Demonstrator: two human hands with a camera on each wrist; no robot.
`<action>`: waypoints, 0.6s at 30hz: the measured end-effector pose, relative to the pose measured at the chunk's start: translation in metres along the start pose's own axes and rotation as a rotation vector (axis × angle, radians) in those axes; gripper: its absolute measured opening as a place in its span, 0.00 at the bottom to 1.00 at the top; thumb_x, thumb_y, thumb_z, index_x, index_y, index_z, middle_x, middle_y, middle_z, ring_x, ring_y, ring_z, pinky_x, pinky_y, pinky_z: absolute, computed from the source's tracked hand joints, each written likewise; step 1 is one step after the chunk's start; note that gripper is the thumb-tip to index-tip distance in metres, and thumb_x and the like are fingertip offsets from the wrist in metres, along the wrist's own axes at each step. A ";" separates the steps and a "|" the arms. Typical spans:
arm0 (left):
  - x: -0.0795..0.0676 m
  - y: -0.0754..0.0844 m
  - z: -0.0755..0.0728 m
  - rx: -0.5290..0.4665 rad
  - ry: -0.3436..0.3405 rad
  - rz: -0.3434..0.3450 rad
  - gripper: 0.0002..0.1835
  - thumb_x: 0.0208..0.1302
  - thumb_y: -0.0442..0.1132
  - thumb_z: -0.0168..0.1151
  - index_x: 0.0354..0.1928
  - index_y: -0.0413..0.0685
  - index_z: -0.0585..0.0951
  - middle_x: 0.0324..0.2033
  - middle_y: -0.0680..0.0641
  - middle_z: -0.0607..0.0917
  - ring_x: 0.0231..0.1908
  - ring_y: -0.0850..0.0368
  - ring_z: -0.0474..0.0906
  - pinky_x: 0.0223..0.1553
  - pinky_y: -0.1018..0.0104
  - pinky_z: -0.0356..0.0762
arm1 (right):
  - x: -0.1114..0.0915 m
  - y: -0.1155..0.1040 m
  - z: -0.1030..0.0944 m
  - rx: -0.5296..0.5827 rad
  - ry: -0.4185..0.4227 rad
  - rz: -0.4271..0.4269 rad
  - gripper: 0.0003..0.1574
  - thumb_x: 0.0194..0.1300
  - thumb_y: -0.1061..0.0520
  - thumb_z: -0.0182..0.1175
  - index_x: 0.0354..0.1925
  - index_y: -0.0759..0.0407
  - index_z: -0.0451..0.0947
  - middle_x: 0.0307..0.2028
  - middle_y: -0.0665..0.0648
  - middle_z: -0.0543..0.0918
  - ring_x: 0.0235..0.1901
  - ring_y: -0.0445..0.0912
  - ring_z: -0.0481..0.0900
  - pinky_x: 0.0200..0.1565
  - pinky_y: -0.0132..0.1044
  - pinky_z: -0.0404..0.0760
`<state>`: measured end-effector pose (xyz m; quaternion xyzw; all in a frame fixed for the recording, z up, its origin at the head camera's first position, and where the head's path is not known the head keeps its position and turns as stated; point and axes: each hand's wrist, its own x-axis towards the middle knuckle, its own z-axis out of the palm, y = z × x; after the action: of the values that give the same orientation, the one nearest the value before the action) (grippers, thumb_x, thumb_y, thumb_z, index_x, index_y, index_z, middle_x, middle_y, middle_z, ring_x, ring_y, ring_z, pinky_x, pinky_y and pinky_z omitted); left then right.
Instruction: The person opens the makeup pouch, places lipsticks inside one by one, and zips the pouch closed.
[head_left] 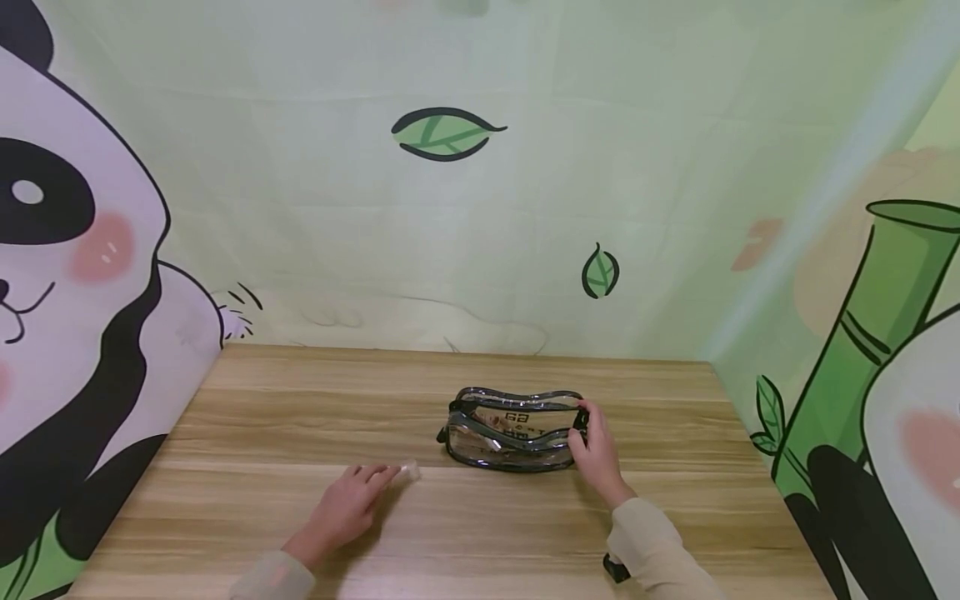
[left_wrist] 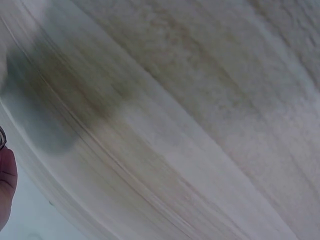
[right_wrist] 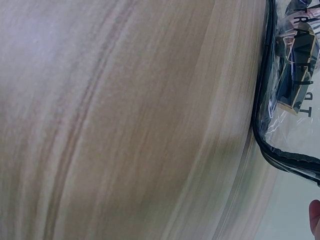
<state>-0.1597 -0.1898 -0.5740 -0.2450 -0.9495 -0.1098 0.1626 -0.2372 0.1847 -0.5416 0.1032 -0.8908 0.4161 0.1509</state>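
Note:
A clear toiletry pouch (head_left: 510,458) with black piping stands on the table, its top edges parted in the head view. My right hand (head_left: 598,450) grips its right end by the black edge, thumb in front. Through the pouch wall (right_wrist: 310,130) in the right wrist view, dark printed letters and a dark box-shaped item (right_wrist: 298,70) show inside. My left hand (head_left: 348,504) is to the left of the pouch, low over the table, pinching a small clear object (head_left: 408,472) at its fingertips; its kind cannot be told. The left wrist view catches only a fingertip (left_wrist: 7,172) at its edge.
The wood-grain table (head_left: 300,400) reaches back to a green cloth backdrop (head_left: 300,208) printed with pandas, leaves and bamboo. A small black item (head_left: 616,569) sits at the right sleeve.

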 end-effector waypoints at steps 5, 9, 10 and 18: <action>0.003 -0.001 -0.002 -0.005 0.025 -0.009 0.27 0.44 0.29 0.61 0.52 0.48 0.74 0.40 0.47 0.80 0.36 0.51 0.75 0.36 0.58 0.76 | 0.000 0.000 0.000 0.006 0.004 -0.001 0.29 0.56 0.65 0.47 0.58 0.65 0.57 0.54 0.66 0.66 0.47 0.57 0.70 0.44 0.50 0.73; 0.007 -0.001 -0.005 -0.001 0.053 0.000 0.27 0.42 0.29 0.61 0.51 0.47 0.75 0.39 0.46 0.80 0.36 0.49 0.75 0.37 0.57 0.76 | 0.000 0.000 0.000 0.003 0.000 0.010 0.29 0.57 0.65 0.47 0.58 0.64 0.57 0.55 0.65 0.66 0.47 0.56 0.70 0.44 0.50 0.74; 0.008 -0.001 -0.006 -0.002 0.059 0.002 0.27 0.42 0.29 0.61 0.51 0.47 0.75 0.39 0.46 0.80 0.36 0.49 0.75 0.37 0.57 0.75 | 0.000 0.000 0.000 0.003 -0.003 0.012 0.29 0.57 0.65 0.47 0.58 0.64 0.57 0.55 0.65 0.66 0.47 0.56 0.70 0.44 0.49 0.74; 0.016 -0.001 -0.011 -0.043 0.048 -0.028 0.26 0.46 0.29 0.60 0.52 0.48 0.75 0.41 0.46 0.80 0.38 0.50 0.75 0.40 0.56 0.75 | -0.001 -0.001 -0.001 -0.004 -0.012 0.013 0.29 0.57 0.64 0.46 0.59 0.64 0.56 0.55 0.65 0.66 0.47 0.56 0.69 0.45 0.50 0.72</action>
<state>-0.1707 -0.1873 -0.5583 -0.2325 -0.9461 -0.1382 0.1782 -0.2362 0.1850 -0.5409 0.0997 -0.8931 0.4148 0.1428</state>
